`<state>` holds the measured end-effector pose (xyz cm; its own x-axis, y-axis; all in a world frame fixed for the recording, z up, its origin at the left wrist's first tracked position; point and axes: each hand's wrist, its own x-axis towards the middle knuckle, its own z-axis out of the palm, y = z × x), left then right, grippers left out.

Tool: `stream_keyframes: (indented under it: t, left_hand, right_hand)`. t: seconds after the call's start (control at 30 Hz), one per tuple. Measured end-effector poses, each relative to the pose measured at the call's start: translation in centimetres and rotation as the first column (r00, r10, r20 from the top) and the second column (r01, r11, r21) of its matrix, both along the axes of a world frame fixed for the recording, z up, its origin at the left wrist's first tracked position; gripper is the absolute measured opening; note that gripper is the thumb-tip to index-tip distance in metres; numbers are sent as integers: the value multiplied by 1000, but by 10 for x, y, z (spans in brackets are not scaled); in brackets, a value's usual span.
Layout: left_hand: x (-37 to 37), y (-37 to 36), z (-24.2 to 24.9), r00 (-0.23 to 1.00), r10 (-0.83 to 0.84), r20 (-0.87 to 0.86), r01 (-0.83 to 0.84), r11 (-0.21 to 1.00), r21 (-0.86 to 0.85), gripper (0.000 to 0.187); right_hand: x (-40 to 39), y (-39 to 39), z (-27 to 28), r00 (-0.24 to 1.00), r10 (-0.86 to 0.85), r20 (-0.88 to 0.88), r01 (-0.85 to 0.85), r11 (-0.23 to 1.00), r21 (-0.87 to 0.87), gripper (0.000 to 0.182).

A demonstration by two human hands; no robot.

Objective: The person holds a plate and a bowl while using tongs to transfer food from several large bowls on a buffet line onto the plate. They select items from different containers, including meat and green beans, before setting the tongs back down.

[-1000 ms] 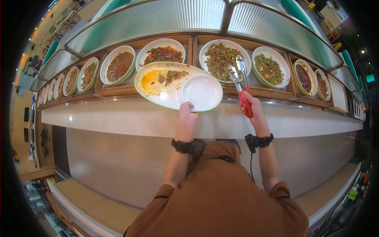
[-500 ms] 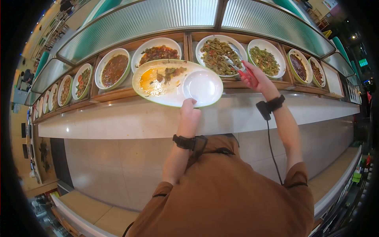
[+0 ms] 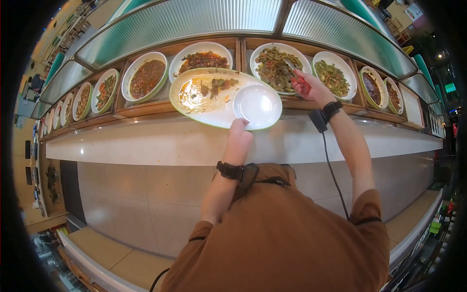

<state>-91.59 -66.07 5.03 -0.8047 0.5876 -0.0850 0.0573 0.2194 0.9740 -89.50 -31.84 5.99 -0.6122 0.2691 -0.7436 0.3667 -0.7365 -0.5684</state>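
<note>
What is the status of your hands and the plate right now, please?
Left hand grips plate rim. Right hand holds red-handled tongs in green-bean dish. Nothing blocking.

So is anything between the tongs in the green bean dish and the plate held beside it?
Nothing visible. The right hand holds the tongs in the green bean dish; the plate, gripped by the left hand, sits right beside it.

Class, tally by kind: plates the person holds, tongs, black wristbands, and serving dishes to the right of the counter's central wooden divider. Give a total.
divided plate: 1
tongs: 1
black wristbands: 2
serving dishes right of the divider: 4
Total: 8
</note>
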Motion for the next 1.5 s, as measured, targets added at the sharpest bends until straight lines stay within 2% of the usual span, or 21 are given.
stream_keyframes:
  t: [0.17, 0.33, 0.4, 0.5, 0.67, 0.7, 0.77, 0.83, 0.93, 0.97, 1.03, 1.1, 1.17, 1.2, 1.23, 1.27, 1.3, 1.33, 1.5]
  left_hand:
    - [1, -1, 0, 999, -4, -45, 5, 1000, 16, 41]
    - [0, 3, -3, 988, 21, -150, -21, 1000, 1, 39]
    - [-3, 7, -17, 995, 49, 87, -59, 991, 120, 37]
    - [-6, 14, -30, 962, 76, 263, -123, 978, 168, 36]
    - [-3, 10, -23, 983, 44, 177, -82, 973, 216, 35]
    - [-1, 7, -2, 980, 33, 197, -67, 983, 173, 35]
    - [-1, 4, 5, 995, 17, 95, -26, 995, 100, 34]
    - [-3, 3, -7, 990, -3, -142, 6, 1000, 18, 34]
    - [-2, 5, 1, 997, 8, -75, -13, 997, -71, 34]
    - [-1, 9, -10, 994, 95, 45, -98, 994, 49, 34]
    - [-2, 21, -46, 939, 196, 282, -261, 940, 218, 34]
    - [-5, 33, -67, 853, 231, 469, -389, 879, 275, 38]
    - [-7, 34, -85, 843, 229, 486, -405, 866, 293, 43]
    - [-6, 31, -83, 878, 223, 424, -370, 878, 305, 46]
    - [-8, 34, -81, 807, 289, 515, -464, 850, 250, 46]
    - [-10, 37, -78, 720, 353, 597, -556, 809, 192, 46]
    - [-14, 51, -34, 455, 448, 770, -716, 698, 16, 43]
    - [-16, 61, -9, 140, 489, 861, -799, 570, -193, 41]
    - [-14, 68, -36, 252, 447, 858, -848, 529, -27, 51]
  right_hand:
    - [-2, 3, -6, 1000, -5, 8, 5, 1000, 18, 30]
    - [7, 7, 0, 997, 82, 10, -83, 994, 69, 28]
    - [13, 6, 6, 994, 103, 20, -105, 988, 117, 27]
    - [23, 0, 13, 991, 127, 31, -131, 975, 181, 24]
    - [32, -6, 17, 991, 117, 61, -128, 969, 211, 24]
    - [33, -7, 20, 992, 122, 44, -129, 966, 222, 25]
    - [33, -10, 28, 990, 140, 9, -138, 961, 241, 27]
    - [29, -23, 52, 986, 162, 31, -164, 941, 297, 27]
    - [20, -36, 73, 972, 231, 44, -232, 920, 315, 27]
    - [16, -43, 82, 964, 261, 51, -264, 909, 322, 26]
    - [8, -56, 93, 949, 312, 54, -312, 893, 325, 25]
    - [2, -70, 101, 922, 384, 48, -376, 863, 338, 25]
    - [-4, -86, 110, 894, 446, 54, -438, 840, 321, 24]
    - [-8, -91, 110, 872, 485, 62, -478, 821, 312, 23]
    - [-11, -95, 110, 849, 523, 68, -517, 800, 304, 23]
    - [-14, -100, 110, 826, 559, 74, -554, 778, 295, 22]
    - [-14, -120, 128, 841, 530, 107, -533, 778, 332, 24]
    - [-15, -121, 126, 813, 566, 134, -571, 734, 368, 25]
    - [-32, -123, 122, 685, 666, 296, -706, 505, 496, 32]
